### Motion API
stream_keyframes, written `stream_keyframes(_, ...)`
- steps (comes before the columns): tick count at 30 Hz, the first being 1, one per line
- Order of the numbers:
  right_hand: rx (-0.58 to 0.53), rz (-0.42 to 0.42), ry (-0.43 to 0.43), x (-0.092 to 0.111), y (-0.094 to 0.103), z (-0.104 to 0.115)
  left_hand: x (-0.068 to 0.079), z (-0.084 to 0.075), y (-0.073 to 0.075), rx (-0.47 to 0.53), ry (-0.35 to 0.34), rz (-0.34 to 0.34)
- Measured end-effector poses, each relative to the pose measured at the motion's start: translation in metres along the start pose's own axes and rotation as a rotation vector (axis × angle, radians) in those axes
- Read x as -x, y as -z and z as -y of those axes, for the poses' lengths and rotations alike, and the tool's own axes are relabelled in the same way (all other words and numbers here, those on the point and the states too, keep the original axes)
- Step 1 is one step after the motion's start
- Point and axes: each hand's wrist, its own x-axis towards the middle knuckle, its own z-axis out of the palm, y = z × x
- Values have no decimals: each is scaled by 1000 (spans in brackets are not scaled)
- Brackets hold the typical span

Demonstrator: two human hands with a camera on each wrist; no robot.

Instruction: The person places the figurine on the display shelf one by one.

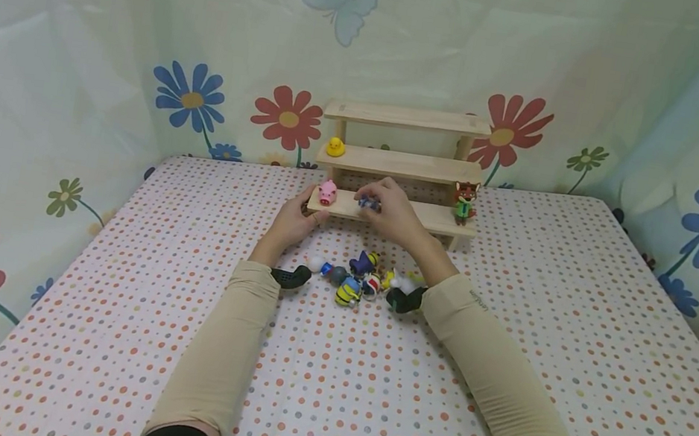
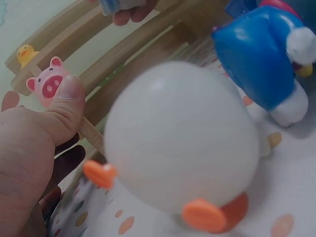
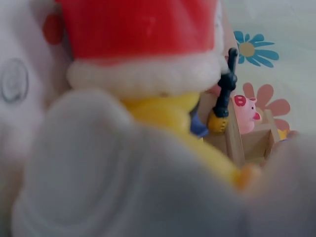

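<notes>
My right hand (image 1: 390, 211) pinches a small blue-grey figurine (image 1: 369, 204) over the lowest tier of a wooden three-tier shelf (image 1: 418, 215); the fingers hide part of it. With thumb and fingers, my left hand (image 1: 296, 219) grips the left end of that tier. Close to this hand stands a pink pig figurine (image 1: 327, 193), partly behind the thumb (image 2: 70, 94) in the left wrist view. A fox figurine (image 1: 464, 203) in a green top stands at the tier's right end, and a yellow duck (image 1: 336, 147) sits on the middle tier's left.
Several toy figures lie in a cluster between my forearms, among them a yellow-and-blue one (image 1: 348, 292). Large in the left wrist view is a round white figure (image 2: 180, 138) with orange feet. A red-and-white hat (image 3: 143, 29) blocks much of the right wrist view. Behind the shelf hangs a flowered curtain (image 1: 418, 32).
</notes>
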Motion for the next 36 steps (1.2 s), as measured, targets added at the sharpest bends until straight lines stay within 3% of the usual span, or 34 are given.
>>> stream_keyframes(14,-96,-137,15,-10,-10,0,4,4,-3,-7,-6,-6)
stream_keyframes(25,-4,-158,-20,-30,-19,4,1,1,-3,-1,-22,-11)
stream_keyframes(36,21,-113,-12,-36,-24,4,2,1,-3,-6,-14,-12)
